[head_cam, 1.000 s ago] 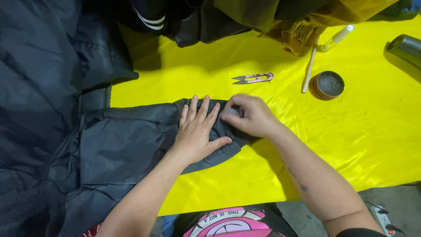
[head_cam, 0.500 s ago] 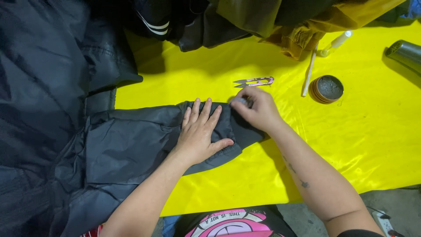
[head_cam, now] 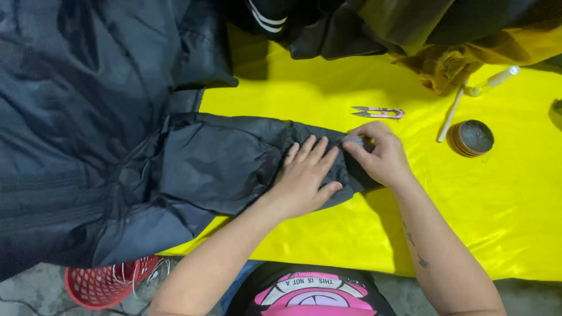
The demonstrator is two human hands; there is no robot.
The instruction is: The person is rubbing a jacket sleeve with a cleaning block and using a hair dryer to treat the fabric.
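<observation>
Dark jacket sleeve (head_cam: 234, 161) lies flat across the yellow worktop (head_cam: 497, 222), its cuff end toward the right. The left hand (head_cam: 304, 178) is spread open, palm down, pressing the fabric flat. The right hand (head_cam: 377, 157) is curled at the cuff edge, fingertips pinching a small pale piece, likely chalk, against the cloth. By the look of it, the cuff is being marked or checked. Any next move would need the fabric kept taut under the flat palm. Thread snips (head_cam: 377, 112), a round tin (head_cam: 471, 138) and a thin stick (head_cam: 451, 114) lie near.
</observation>
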